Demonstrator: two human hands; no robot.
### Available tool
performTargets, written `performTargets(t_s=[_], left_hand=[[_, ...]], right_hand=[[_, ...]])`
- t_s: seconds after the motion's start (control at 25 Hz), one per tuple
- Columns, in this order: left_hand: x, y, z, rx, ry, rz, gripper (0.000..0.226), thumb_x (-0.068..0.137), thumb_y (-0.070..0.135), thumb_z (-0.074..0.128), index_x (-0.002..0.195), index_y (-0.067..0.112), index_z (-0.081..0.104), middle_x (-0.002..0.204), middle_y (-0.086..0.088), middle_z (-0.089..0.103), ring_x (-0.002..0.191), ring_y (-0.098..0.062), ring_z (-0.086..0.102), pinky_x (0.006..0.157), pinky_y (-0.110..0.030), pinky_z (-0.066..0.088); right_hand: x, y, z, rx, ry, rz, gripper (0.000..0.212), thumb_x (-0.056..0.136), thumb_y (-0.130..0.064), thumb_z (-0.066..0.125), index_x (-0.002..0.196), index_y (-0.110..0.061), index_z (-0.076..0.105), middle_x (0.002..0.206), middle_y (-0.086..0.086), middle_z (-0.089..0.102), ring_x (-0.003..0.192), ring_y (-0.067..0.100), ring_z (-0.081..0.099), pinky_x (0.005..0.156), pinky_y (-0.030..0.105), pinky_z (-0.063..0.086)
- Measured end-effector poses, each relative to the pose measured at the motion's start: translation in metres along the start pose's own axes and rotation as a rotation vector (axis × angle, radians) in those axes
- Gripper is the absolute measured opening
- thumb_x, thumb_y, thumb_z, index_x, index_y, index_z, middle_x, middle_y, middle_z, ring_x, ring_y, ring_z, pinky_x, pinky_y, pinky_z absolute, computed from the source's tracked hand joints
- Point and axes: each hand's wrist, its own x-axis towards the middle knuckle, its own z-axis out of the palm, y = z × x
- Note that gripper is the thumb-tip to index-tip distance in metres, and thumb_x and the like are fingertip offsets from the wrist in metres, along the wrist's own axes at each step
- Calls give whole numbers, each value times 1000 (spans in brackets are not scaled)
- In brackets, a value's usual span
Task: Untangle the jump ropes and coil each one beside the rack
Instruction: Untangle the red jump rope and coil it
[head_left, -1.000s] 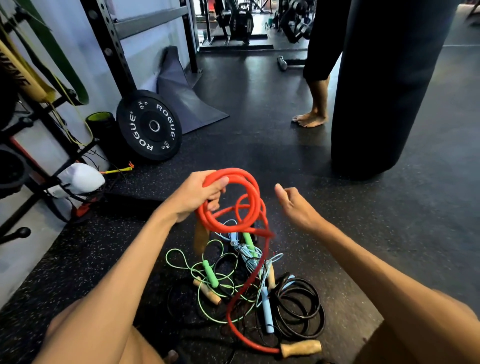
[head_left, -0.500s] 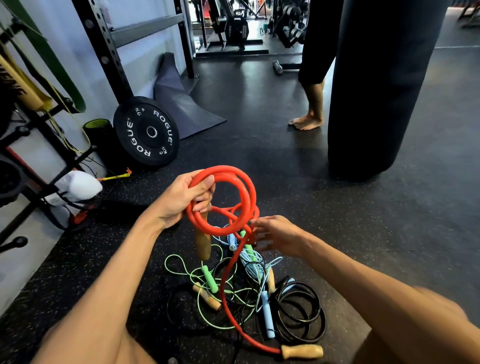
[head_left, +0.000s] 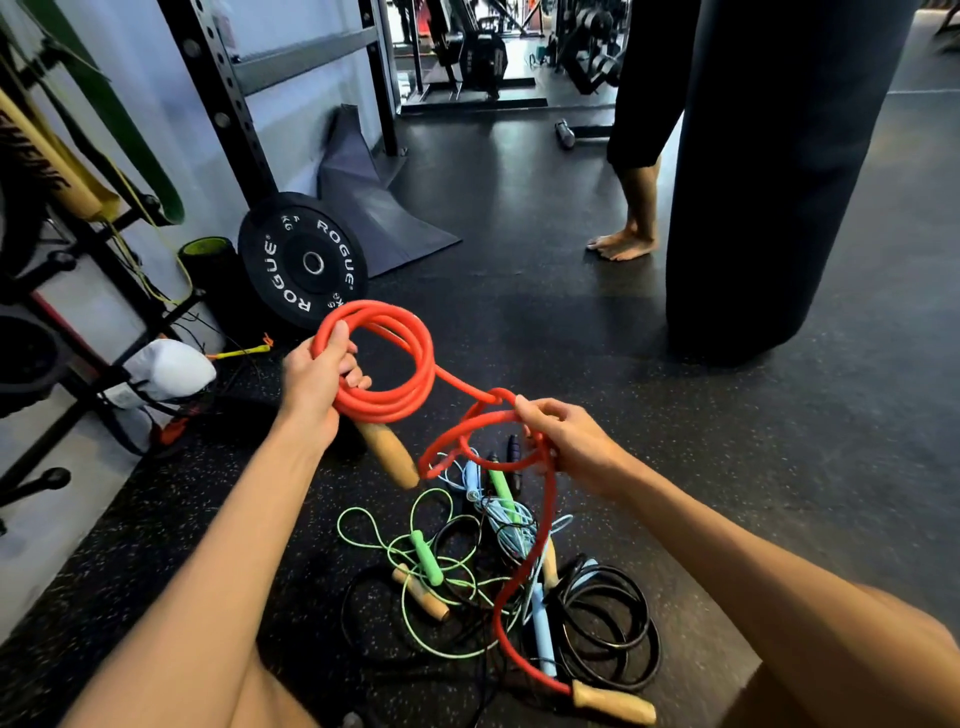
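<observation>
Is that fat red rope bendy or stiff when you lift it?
Probably bendy: the red jump rope curls in loops in the left hand and droops from the right hand. Being thick, it likely feels heavyish.

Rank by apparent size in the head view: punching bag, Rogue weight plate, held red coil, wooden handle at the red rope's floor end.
1. punching bag
2-3. weight plate and red coil: they look alike, and the coil is nearer the camera, so unranked
4. wooden handle

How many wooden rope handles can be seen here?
4 wooden handles: one hangs under the left hand, one lies at the bottom edge, one beside the green handle, one half hidden behind the red rope. Others may be buried.
</observation>
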Motion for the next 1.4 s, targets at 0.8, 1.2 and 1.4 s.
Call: performTargets(t_s=[0.8, 1.2, 1.4], left_hand=[[-2, -25, -15, 835, -565, 127, 16, 95, 10, 62, 110, 17, 59, 57, -4, 38, 36, -10, 32, 38, -21, 31], [-52, -44, 50, 668, -829, -236, 79, 89, 73, 20, 113, 12, 65, 66, -4, 46, 46, -6, 32, 36, -15, 22], [-74, -49, 64, 801, -890, -181, 72, 93, 65, 32, 104, 0, 63, 55, 9, 54, 43, -2, 42, 36, -16, 29]], right_hand=[[-11, -23, -79, -859, 361, -87, 64, 99, -55, 45, 52, -12, 42, 49, 1, 42, 49, 17, 40, 51, 32, 35], [-12, -26, -56, -841, 323, -152, 65, 100, -51, 47, 47, -14, 40, 44, -5, 37, 42, 10, 33, 45, 24, 30], [-15, -27, -43, -855, 312, -119, 65, 98, -55, 49, 53, -9, 57, 45, -3, 46, 42, 10, 40, 48, 27, 36]])
